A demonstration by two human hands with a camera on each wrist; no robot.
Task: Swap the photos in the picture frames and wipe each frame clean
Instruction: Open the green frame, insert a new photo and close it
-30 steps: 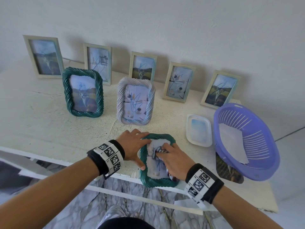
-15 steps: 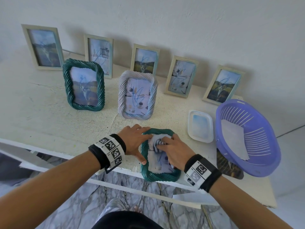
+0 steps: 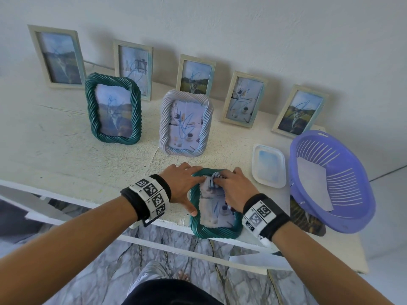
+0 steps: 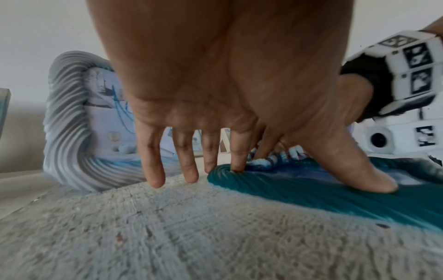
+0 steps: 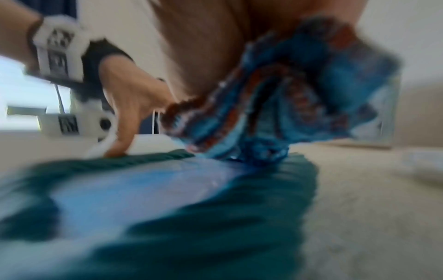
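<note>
My right hand (image 3: pixel 236 190) had slid the bunched cloth (image 3: pixel 217 176) from mid-glass up to the far end of the teal frame (image 3: pixel 217 231), fingers curled round it. The frame stayed flat at the table's (image 3: pixel 66 157) near edge. My left hand (image 3: pixel 181 186) stayed spread, fingers straight, thumb pressing the frame's left rim, fingertips (image 4: pixel 155 180) on its far corner and the table.

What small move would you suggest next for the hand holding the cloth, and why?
Probably draw the cloth toward the near end of the flat green frame. The right hand grips it at the far end, the glass nearer looks unwiped, and the left hand steadies the frame.
</note>
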